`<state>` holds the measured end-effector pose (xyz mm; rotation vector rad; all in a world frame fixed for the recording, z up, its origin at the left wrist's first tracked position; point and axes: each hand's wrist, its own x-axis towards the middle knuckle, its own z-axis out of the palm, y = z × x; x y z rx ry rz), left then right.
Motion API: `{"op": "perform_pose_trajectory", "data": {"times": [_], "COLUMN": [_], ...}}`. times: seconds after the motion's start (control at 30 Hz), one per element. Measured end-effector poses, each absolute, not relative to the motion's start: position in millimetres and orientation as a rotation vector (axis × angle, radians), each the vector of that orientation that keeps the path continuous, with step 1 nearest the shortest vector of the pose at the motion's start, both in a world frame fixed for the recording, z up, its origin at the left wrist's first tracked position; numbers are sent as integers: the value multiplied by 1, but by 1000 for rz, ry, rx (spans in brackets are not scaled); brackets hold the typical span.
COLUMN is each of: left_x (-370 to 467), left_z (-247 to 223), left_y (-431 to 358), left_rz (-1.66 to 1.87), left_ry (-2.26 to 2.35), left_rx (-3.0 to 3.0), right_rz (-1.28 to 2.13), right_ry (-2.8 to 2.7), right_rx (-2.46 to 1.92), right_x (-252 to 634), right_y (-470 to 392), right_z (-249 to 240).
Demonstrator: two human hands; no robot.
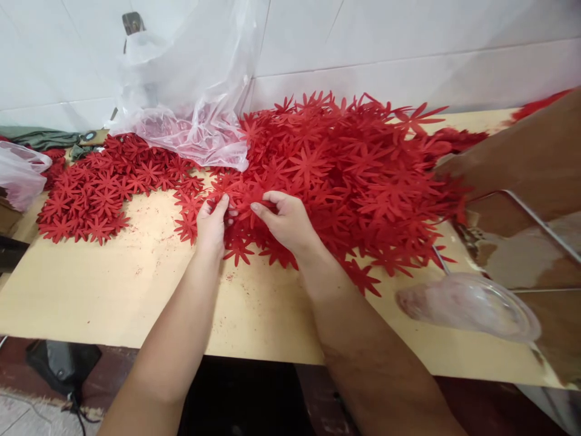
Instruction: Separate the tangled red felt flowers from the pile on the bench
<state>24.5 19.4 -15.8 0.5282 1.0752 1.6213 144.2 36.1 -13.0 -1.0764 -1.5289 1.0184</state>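
Observation:
A large heap of red flower-shaped cutouts with narrow petals covers the middle and right of the table. At its front left edge, my left hand and my right hand are close together, each pinching a red flower cutout, thumb against fingers. Whether it is one piece or several layers between them, I cannot tell. Red petals hide part of the fingertips. Beside my left hand is a small group of cutouts. Flatter, neater piles of darker red cutouts lie at the left.
A clear plastic bag hangs from the tiled wall over the piles. A clear plastic cup lies on its side at the right, near a brown cardboard box. The wooden table ends at its front edge below my forearms.

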Motion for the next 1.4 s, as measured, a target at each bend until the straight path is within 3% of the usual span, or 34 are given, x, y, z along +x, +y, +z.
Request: {"op": "perform_pose_trajectory", "data": {"times": [0.17, 0.47, 0.8, 1.1, 1.4], "left_x": [28, 35, 33, 29, 37], "left_z": [-13, -8, -11, -15, -12], "left_y": [15, 10, 11, 18, 16], "left_rz": [1476, 1377, 1394, 1574, 1643], "left_ry": [1131, 1106, 1086, 1119, 1082], "left_rx": [665, 759, 808, 564, 502], "right_rz": [815, 1073, 853, 1272, 991], "right_ry": [-1497, -1366, -1455, -1483, -1448], "right_rx": [-1156, -943, -1121, -884, -1111], "right_x": [152, 143, 144, 138, 145], "right_y": [37, 43, 36, 39, 38], "right_z": [-10, -19, -14, -21, -14]}}
